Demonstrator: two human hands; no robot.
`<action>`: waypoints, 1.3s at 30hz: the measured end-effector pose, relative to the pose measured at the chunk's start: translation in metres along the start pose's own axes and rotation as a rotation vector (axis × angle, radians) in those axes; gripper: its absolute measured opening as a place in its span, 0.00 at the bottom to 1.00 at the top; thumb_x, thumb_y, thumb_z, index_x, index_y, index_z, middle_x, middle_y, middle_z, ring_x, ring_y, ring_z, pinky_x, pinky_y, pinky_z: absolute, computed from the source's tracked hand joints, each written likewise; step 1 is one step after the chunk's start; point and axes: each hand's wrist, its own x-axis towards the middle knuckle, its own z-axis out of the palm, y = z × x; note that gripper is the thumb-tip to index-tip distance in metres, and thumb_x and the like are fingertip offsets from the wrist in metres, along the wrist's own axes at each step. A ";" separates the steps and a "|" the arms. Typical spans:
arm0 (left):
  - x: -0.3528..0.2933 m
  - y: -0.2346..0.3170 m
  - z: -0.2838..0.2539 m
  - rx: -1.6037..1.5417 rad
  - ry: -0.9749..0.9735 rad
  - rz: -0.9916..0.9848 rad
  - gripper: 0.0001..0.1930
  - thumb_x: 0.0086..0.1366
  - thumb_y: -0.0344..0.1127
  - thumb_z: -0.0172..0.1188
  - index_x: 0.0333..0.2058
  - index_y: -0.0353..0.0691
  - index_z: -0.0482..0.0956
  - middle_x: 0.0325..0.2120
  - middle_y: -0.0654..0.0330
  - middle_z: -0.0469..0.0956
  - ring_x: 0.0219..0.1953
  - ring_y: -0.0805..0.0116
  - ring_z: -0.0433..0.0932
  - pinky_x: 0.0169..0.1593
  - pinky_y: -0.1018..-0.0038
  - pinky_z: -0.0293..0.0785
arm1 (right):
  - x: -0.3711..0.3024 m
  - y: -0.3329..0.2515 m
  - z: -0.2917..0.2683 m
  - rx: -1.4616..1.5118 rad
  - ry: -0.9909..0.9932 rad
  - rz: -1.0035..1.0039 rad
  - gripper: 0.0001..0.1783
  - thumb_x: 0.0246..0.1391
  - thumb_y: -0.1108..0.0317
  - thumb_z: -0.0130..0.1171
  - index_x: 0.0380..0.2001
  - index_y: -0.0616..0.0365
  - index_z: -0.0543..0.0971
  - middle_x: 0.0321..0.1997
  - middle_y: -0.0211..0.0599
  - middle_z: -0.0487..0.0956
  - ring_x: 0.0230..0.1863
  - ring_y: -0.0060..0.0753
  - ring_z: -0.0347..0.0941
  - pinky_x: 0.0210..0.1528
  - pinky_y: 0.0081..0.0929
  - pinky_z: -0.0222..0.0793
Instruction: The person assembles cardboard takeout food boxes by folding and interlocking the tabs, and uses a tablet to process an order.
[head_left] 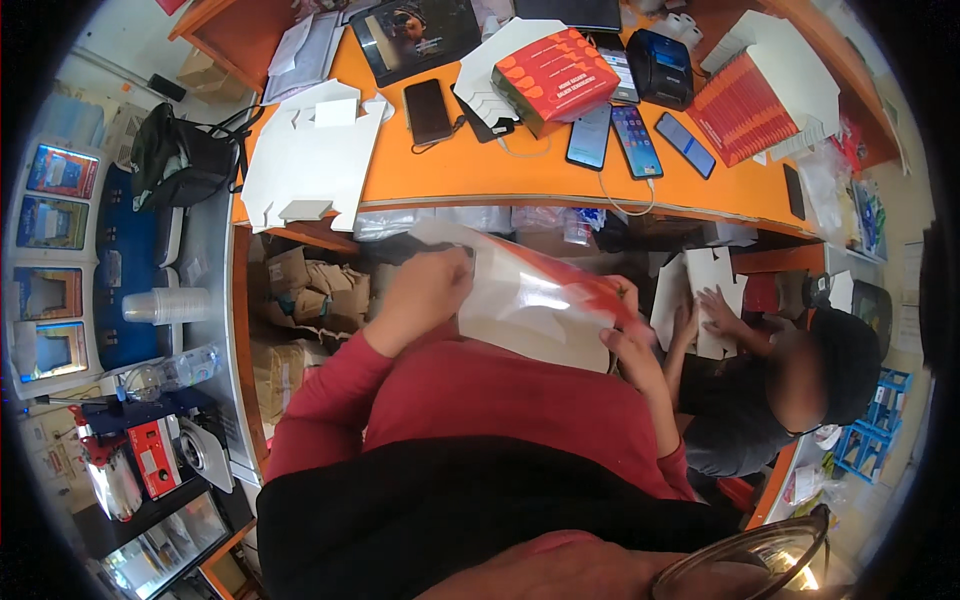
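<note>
Held in front of my body is a flat carton blank (500,312), pale over most of its surface, with a glossy red part toward its right end. My left hand (428,290) is closed on its upper left edge. Around the red right end, my right hand (632,335) is closed with the thumb on the near side; motion blurs the fingers a little. Beyond the blank, on the orange counter (470,185), rests a red printed box (556,80) on white card sheets.
White blanks (300,165) lie at the counter's left. Several phones (638,140) with cables, a card terminal (660,68) and a stack of red-edged cartons (745,108) stand farther right. A co-worker (740,400) close on my right handles a white carton (712,290).
</note>
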 end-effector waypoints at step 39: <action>0.162 -0.096 -0.035 -0.732 -0.257 0.368 0.54 0.50 0.48 0.75 0.66 0.44 0.45 0.67 0.40 0.44 0.71 0.47 0.45 0.70 0.60 0.45 | 0.133 -0.054 0.072 -0.023 0.469 0.224 0.46 0.47 0.53 0.71 0.62 0.63 0.60 0.57 0.42 0.71 0.55 0.36 0.69 0.57 0.31 0.66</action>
